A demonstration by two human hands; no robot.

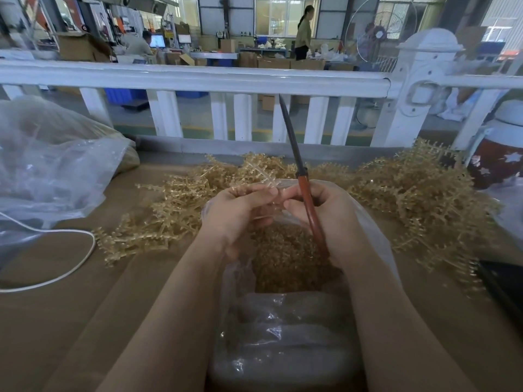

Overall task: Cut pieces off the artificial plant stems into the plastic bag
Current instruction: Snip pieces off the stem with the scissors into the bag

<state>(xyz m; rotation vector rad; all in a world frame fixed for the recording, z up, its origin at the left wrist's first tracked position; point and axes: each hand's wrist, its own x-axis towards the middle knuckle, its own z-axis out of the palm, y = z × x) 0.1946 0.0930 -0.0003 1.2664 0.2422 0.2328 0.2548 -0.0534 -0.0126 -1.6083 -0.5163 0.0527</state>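
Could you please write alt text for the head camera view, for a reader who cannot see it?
Over an open plastic bag of cut golden pieces, the left hand holds a plant stem while the right hand grips red-handled scissors, blades pointing up. More golden stems are heaped on the brown table.

Plastic, metal and brown board, mostly matt.

Thin, clear, crinkled plastic bag (pixel 285 329) with glossy highlights; pale gold, translucent plastic stems (pixel 418 193), bristly and rough-looking; scissors (pixel 304 176) with dull dark metal blades and smooth red-brown handles; matt brown table (pixel 85 321); glossy white-painted railing (pixel 198 80); smooth white cable (pixel 82 264).
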